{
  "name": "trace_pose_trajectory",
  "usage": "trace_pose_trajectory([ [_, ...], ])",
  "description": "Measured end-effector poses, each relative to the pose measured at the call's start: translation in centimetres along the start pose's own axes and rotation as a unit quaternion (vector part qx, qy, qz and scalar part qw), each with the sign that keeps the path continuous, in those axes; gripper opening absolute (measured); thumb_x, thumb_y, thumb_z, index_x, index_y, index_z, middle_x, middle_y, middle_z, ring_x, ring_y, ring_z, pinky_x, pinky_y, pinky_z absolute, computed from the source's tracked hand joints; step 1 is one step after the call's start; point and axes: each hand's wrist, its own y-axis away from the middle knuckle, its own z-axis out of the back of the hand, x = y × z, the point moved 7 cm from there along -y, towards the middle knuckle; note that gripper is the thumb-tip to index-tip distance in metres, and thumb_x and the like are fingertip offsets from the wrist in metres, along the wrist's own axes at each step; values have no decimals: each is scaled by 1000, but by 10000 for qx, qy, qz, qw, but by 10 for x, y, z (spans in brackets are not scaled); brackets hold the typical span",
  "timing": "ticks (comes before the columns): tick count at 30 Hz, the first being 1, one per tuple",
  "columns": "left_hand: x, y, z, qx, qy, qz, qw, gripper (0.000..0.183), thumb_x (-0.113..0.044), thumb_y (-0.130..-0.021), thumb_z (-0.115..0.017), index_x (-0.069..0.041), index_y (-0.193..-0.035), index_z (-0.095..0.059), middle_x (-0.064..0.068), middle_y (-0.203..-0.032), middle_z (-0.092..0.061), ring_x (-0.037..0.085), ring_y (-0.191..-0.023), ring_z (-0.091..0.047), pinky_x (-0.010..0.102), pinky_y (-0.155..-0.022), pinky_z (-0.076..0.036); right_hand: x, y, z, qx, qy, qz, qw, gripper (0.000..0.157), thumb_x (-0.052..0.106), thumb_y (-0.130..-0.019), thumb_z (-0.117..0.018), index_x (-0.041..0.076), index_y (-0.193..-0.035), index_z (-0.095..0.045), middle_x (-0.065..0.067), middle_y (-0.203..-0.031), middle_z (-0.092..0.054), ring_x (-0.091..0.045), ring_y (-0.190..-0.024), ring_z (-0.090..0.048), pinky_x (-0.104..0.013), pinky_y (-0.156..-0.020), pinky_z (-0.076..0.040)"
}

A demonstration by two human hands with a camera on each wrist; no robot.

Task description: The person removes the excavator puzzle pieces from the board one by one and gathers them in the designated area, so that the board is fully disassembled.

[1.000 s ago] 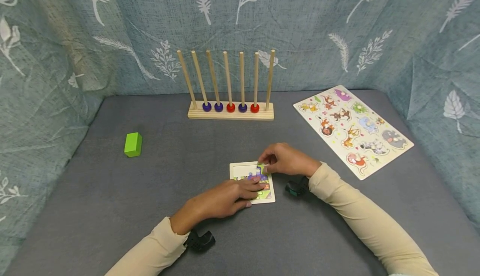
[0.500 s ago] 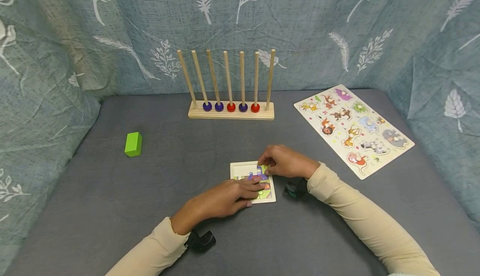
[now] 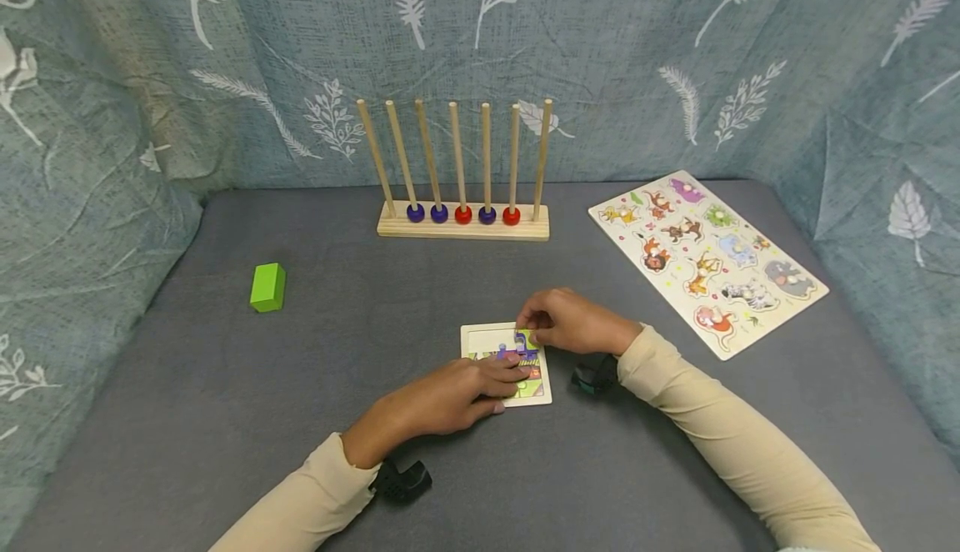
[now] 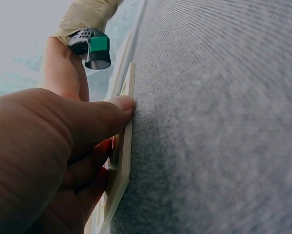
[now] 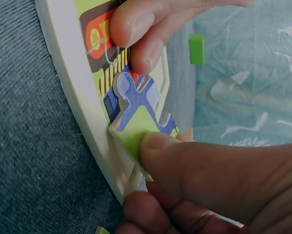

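A small jigsaw tray with a pale wooden rim [image 3: 546, 393] lies on the grey table. Several printed pieces fill its lower part; bare board shows at its upper left. My left hand [image 3: 438, 399] rests its outstretched fingers on the placed pieces. In the left wrist view, its thumb [image 4: 119, 105] touches the tray's edge. My right hand [image 3: 577, 323], over the tray's upper right corner, pinches a green and purple jigsaw piece [image 5: 138, 122] between thumb and fingers. The right wrist view shows this piece tilted above the board, its knob beside the printed pieces.
Behind the tray stands a wooden peg rack [image 3: 465, 233] with blue and red beads on several pegs. An animal knob puzzle board [image 3: 675, 281] lies at the right. A green block [image 3: 267, 288] sits at the left. A patterned curtain [image 3: 285, 35] hangs behind and at the sides.
The jigsaw piece in my right hand has shifted and tilted slightly at the tray's corner. My left hand stays in the same place on the tray.
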Motion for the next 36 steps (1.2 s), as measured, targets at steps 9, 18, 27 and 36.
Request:
trace_pose_trajectory([
  [9,1,0,0,25,36,8,10000,35,-3,-94,-64,-1,-128,-63,3,-143,-51,21,-138,-37,36,-111,-31,4,2,6,-140,-184,509,9984,13,-4,-89,-65,3,-96,-74,-4,-91,-67,-9,-79,-57,-26,-68,-50],
  [18,-1,0,1,-55,45,-79,9999,33,-2,-93,-64,-1,-126,-65,4,-141,-52,22,-138,-37,35,-110,-33,-2,7,14,-262,-276,559,9977,13,-1,-91,-64,5,-97,-75,-3,-93,-66,-10,-77,-55,-27,-65,-48],
  [27,1,0,-2,32,135,43,9999,35,-3,-94,-64,-1,-129,-62,3,-143,-50,21,-139,-35,36,-111,-32,-11,16,27,-302,-427,178,9985,17,-3,-92,-62,6,-98,-75,0,-95,-67,-10,-73,-54,-28,-62,-47],
  [36,1,0,-1,75,121,59,9999,35,-3,-95,-62,0,-130,-61,3,-144,-49,21,-139,-35,35,-112,-28,-23,30,41,-483,-479,-156,9976,19,-5,-92,-60,4,-99,-74,-3,-95,-69,-11,-69,-55,-29,-61,-47],
])
